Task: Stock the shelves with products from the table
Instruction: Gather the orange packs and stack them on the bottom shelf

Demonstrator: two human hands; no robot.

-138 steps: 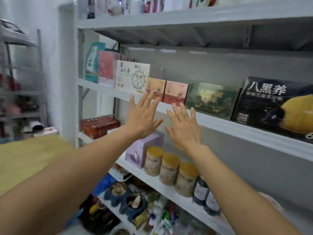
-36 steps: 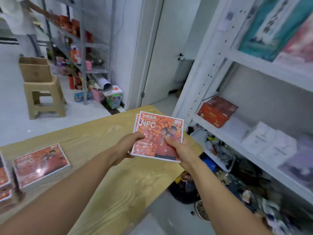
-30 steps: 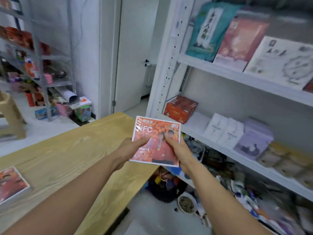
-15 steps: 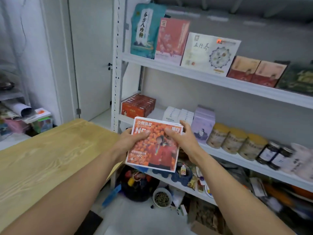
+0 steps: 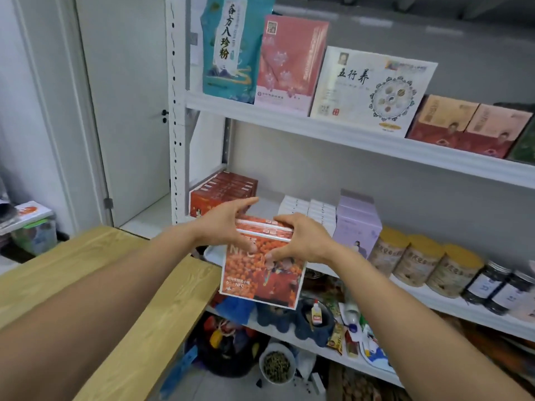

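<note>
I hold a small stack of flat orange-red NFC boxes [image 5: 260, 273] upright in front of the middle shelf [image 5: 451, 305]. My left hand [image 5: 223, 224] grips the stack's upper left corner, thumb on the front face. My right hand [image 5: 301, 238] grips the upper right corner the same way. The stack hangs just before the gap between the red box stack [image 5: 223, 192] and the white boxes [image 5: 309, 209] on that shelf. The wooden table [image 5: 115, 287] lies under my left forearm.
The upper shelf [image 5: 362, 137] carries a teal bag, a pink box, a white box and red boxes. Right on the middle shelf stand a purple box [image 5: 359, 224], yellow-lidded jars [image 5: 414, 261] and dark jars. The bottom shelf and floor hold clutter. A white door is at the left.
I have turned from the table toward the shelves and carried the NFC boxes up to the middle shelf. My hands shifted to the stack's top corners.
</note>
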